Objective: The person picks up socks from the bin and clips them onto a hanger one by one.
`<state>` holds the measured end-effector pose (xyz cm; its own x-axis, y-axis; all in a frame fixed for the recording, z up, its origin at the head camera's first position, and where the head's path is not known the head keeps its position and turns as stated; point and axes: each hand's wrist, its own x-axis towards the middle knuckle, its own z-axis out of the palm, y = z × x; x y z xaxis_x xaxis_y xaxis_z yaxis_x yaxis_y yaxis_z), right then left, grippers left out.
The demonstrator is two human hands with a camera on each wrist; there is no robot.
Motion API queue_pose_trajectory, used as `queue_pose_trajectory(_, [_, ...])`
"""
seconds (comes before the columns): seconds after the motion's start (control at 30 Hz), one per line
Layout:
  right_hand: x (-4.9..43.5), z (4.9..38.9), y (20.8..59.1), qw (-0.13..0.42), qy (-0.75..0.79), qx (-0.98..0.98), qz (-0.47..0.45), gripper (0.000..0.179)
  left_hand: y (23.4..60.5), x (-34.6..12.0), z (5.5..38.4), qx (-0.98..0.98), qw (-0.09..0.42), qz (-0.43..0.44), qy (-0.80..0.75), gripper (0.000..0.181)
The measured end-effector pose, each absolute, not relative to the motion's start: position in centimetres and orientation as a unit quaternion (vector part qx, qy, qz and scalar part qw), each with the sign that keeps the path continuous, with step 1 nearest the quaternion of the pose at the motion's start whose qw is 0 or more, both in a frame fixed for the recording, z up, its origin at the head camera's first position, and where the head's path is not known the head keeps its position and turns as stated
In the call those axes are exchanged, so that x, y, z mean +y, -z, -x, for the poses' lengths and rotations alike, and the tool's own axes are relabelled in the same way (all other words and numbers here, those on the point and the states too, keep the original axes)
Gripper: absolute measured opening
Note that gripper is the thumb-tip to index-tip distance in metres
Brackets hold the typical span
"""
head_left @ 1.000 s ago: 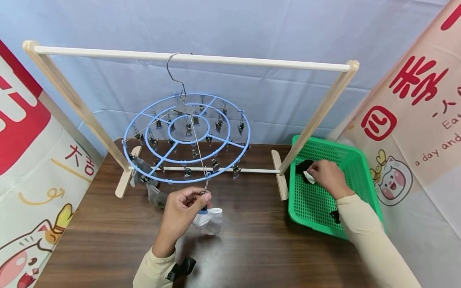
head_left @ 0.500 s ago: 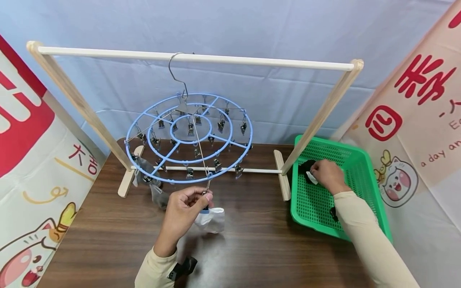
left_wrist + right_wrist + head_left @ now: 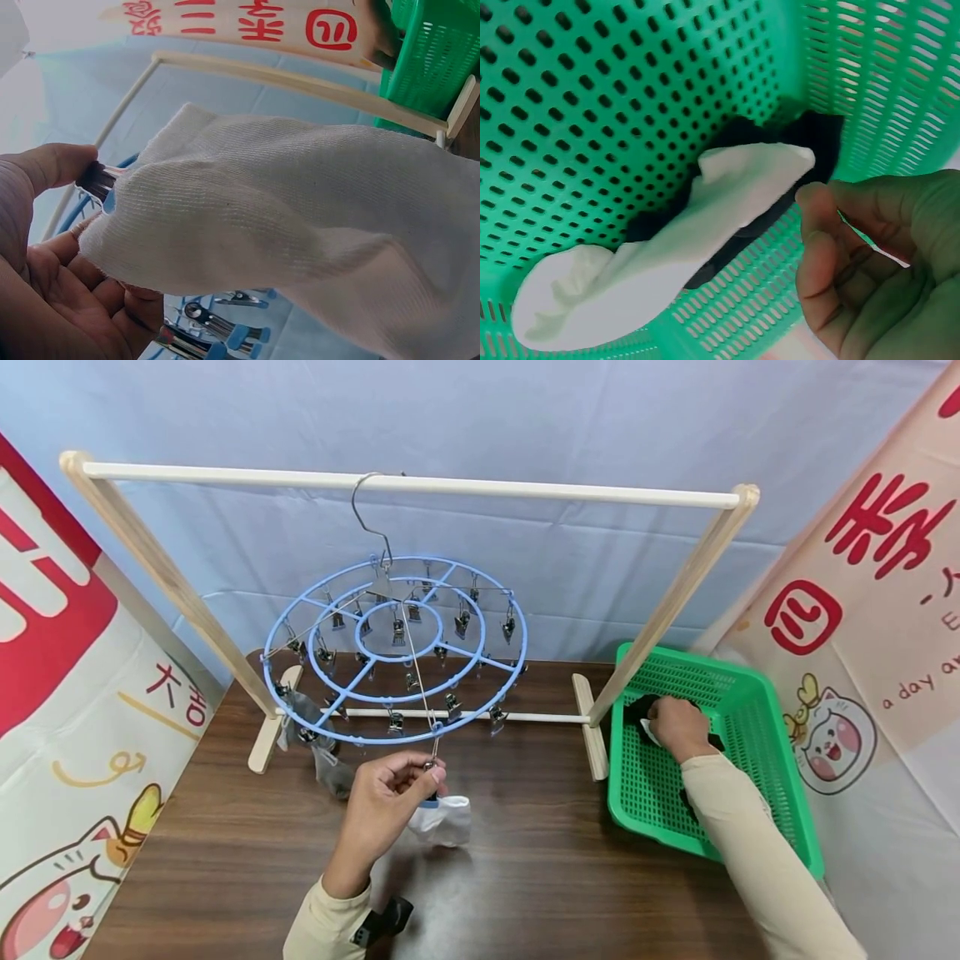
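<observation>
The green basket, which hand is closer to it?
The right hand. It is inside the green basket, close to a white cloth. The left hand is outside, off to the basket's left, pinching a clip.

A pale blue cloth [image 3: 570, 418] (faintly creased) hangs behind the brown table [image 3: 540, 877], between printed banners [image 3: 870, 643].

Post [image 3: 671, 612] btwn hanger [image 3: 398, 632] & basket [image 3: 753, 735]
</observation>
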<state>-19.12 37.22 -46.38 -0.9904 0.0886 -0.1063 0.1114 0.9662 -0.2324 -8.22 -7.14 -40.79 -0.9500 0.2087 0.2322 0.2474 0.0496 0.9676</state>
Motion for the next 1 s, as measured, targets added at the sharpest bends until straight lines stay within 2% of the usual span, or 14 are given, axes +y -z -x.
queue_pose_trajectory(0.03, [37.3,19.3,46.6,0.051,0.118,0.99,-0.054,0.018,40.8,-7.2,8.2,-0.725,0.014,0.157,0.671,0.01])
queue_pose_trajectory(0.17, [37.4,19.8,47.2,0.069,0.116,0.989,-0.056,0.027,40.8,-7.2,8.2,-0.725,0.012,0.156,0.671,0.011])
queue_pose_trajectory(0.57, [37.9,20.0,48.3,0.167,0.103,0.979,-0.061,0.035,40.8,-7.3,8.3,-0.727,0.012,0.158,0.668,0.01])
queue_pose_trajectory(0.7, [38.2,19.9,48.5,0.163,0.094,0.98,-0.064,0.032,40.8,-7.4,8.2,-0.727,0.018,0.16,0.668,0.009])
queue_pose_trajectory(1.0, [38.5,19.1,47.6,0.159,0.12,0.977,-0.078,0.011,40.5,-7.6,7.6,-0.724,0.026,0.165,0.67,0.007])
